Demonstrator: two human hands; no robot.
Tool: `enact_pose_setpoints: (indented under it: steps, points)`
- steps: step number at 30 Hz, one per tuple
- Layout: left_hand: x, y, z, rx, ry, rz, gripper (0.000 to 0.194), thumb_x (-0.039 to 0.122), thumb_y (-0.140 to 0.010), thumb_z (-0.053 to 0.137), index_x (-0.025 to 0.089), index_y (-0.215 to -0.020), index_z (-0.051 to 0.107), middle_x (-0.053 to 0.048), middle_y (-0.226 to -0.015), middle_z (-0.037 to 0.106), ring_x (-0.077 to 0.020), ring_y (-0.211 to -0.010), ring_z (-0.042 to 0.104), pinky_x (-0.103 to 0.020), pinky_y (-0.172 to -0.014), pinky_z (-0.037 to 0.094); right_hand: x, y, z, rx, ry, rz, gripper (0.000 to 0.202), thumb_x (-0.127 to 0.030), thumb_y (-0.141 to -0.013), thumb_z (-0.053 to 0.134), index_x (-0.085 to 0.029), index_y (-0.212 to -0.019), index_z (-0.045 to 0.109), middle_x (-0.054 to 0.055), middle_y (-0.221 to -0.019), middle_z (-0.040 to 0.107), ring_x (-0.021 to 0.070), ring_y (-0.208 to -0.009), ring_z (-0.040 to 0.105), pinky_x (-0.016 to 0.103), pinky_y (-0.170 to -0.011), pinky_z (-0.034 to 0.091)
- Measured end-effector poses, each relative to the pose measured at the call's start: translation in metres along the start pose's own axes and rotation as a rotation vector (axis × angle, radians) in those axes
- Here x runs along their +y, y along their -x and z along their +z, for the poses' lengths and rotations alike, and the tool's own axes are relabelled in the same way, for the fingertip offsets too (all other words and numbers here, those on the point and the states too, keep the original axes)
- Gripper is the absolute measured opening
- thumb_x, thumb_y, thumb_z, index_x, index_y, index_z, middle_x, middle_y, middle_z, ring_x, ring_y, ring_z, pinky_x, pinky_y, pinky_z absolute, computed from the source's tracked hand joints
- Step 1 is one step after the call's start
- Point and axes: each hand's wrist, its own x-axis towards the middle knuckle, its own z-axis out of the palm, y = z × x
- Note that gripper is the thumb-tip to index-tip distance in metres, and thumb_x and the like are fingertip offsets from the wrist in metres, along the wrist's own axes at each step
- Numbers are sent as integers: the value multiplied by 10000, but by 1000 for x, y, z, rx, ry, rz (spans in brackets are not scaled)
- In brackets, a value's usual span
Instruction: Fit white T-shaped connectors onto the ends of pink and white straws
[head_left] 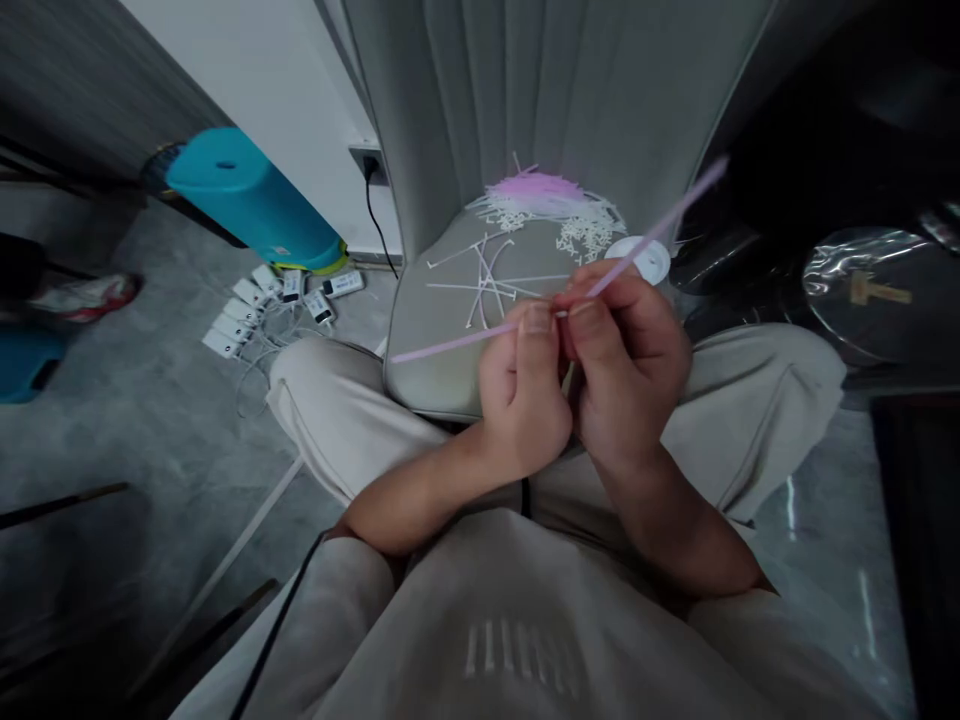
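My left hand point(525, 385) is closed on a thin pink stick point(450, 345) that points out to the left. A second pink stick point(664, 227) slants up to the right from my right hand point(626, 360), whose thumb and fingers pinch it. The fingertips of both hands meet above the front of a grey chair seat point(435, 385), with a tiny white piece point(561, 313) showing between the thumbs. Behind them on the seat lie several crossed sticks with white ends point(487, 280), a heap of pink sticks point(536, 187) and small white connectors point(589, 238).
A white round lid point(641, 258) rests at the seat's right edge. On the floor to the left are a blue container point(262, 200) and several white adapters with cables point(244, 315). My knees flank the seat.
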Motion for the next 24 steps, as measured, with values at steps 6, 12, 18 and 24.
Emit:
enact_pose_setpoints:
  steps: [6,12,18,24]
  points:
    - [8,24,20,-15,-5,96,549,645,-952,567,228,-606,476,1,-580,492,-137,-558,471,-307,-560,431,-17,10,-21,-36,-123,-56,89,-368,-921,710,-338,-884,785,-21,-855,703,161,-795,671,331,-699,586]
    - [15,42,30,-9,-22,217,508,578,-1012,492,251,-624,510,-13,-609,522,-152,-569,506,-335,-562,445,-43,19,-19,46,-189,-32,122,-362,-901,733,-298,-809,782,-35,-808,727,110,-665,631,256,-570,532]
    - [24,45,30,-47,-41,251,522,565,-1019,483,243,-611,433,2,-576,468,-144,-544,491,-335,-583,488,-47,23,-20,24,-172,-62,98,-404,-871,754,-357,-793,791,-23,-807,724,157,-778,672,298,-686,594]
    - [22,43,28,-25,-40,285,531,570,-1009,500,238,-597,454,1,-566,493,-143,-551,515,-316,-569,498,-38,26,-19,20,-155,-59,114,-458,-885,741,-387,-807,785,-25,-834,732,171,-826,681,315,-715,610]
